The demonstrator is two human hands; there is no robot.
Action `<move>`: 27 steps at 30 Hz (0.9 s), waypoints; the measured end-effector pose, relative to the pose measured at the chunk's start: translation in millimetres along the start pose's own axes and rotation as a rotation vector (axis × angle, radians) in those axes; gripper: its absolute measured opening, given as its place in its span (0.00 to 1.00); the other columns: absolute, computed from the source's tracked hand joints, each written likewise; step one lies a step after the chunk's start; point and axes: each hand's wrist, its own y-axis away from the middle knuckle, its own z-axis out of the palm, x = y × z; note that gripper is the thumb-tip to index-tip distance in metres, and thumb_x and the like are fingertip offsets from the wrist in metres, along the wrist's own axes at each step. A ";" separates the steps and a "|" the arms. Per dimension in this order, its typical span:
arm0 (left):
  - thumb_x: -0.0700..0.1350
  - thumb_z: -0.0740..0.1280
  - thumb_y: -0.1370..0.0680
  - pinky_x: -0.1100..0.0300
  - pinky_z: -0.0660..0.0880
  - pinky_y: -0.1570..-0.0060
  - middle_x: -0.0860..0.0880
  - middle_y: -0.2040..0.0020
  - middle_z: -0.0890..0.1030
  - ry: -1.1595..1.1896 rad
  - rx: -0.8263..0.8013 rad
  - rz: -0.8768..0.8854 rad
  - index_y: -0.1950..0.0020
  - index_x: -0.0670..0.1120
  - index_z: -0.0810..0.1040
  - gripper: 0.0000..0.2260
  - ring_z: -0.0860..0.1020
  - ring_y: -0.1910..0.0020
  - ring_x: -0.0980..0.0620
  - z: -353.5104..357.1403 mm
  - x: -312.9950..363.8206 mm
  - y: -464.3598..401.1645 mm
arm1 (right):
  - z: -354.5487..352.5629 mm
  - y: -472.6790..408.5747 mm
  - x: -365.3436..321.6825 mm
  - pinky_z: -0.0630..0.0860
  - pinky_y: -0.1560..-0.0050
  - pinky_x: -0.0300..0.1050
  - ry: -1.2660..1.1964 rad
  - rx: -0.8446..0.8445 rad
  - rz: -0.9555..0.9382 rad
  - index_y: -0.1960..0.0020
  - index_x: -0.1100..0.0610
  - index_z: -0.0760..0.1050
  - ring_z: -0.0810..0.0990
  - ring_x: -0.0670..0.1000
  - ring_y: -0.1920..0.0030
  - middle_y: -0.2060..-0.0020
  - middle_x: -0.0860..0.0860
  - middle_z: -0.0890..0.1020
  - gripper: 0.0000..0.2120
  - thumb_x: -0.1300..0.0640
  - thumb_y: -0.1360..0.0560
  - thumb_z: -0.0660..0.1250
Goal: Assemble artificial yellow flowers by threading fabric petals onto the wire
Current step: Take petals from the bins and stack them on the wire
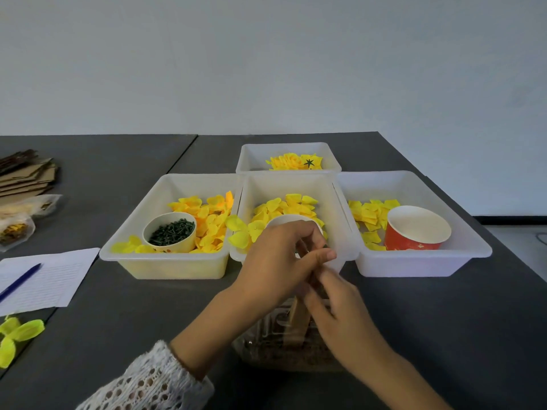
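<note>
Your left hand (281,258) sits at the near rim of the middle tray (291,184), fingers curled, thumb and forefinger pinching a small dark piece; the view is too blurred to tell whether it is the wire. Your right hand (334,303) lies just beneath and touching the left, fingers curled toward the same spot; whether it grips anything cannot be told. Both hands hover over a clear bag (284,344) lying near the table's near edge.

Petals (296,204) fill the middle tray around a white cup (284,220) partly hidden by your left hand. The left tray (168,261) touches the middle tray and holds more petals plus a cup of green pieces (171,232). The right tray (414,264), also touching, holds petals and a red cup (414,232); its right rim is close to the table's right edge. The far tray (288,152) holds finished flowers (293,162).

Bare table (444,335) lies right of your hands and between the left tray and the near edge. Paper (56,279) with a pen (20,281) lies at the left edge.
</note>
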 end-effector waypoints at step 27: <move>0.53 0.72 0.27 0.47 0.77 0.60 0.55 0.63 0.81 -0.068 0.059 -0.007 0.60 0.49 0.80 0.08 0.79 0.62 0.54 -7.1 5.9 5.3 | 24.3 1.5 18.6 0.79 0.61 0.46 0.062 0.262 -0.025 0.57 0.46 0.73 0.79 0.48 0.60 0.64 0.44 0.78 0.09 0.51 0.21 0.56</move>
